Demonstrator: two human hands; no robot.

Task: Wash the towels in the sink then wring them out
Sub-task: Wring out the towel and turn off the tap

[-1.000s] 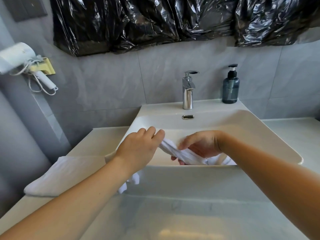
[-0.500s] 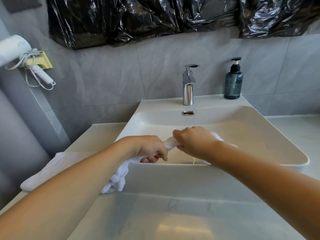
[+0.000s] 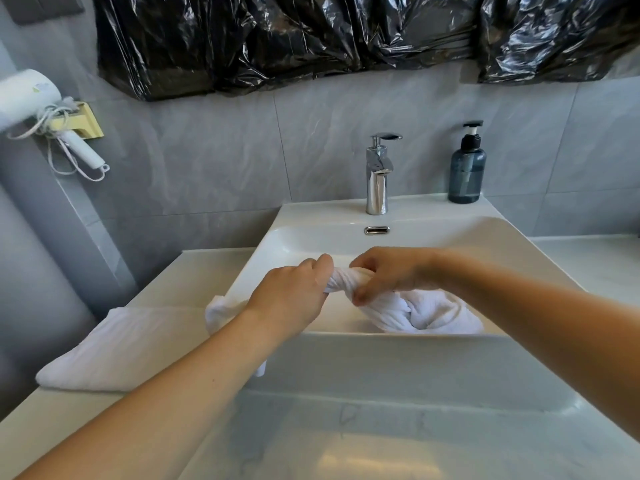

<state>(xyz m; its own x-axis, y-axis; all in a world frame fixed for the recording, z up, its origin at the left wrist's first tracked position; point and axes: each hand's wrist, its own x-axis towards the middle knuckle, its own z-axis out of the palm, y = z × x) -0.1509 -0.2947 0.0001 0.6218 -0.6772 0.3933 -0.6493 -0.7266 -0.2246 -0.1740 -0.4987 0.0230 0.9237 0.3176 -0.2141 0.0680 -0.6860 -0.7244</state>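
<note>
White terry cloth, twisted into a tight rope, runs between the left hand [image 3: 294,292] and the right hand [image 3: 388,271], each with its fingers curled round the wet towel [image 3: 415,313] just above the front part of the sink [image 3: 398,362]; the towel's bunched right end coils down inside the basin and its left end hangs over the sink's left rim. Just left of the sink a second towel [image 3: 114,348] lies flat on the pale countertop [image 3: 194,271]. Behind the basin stand a chrome faucet [image 3: 378,178] and, to its right, a dark soap dispenser [image 3: 467,171], while a white hair dryer [image 3: 31,98] hangs on the left wall and black plastic sheeting [image 3: 311,36] covers the wall above.
</note>
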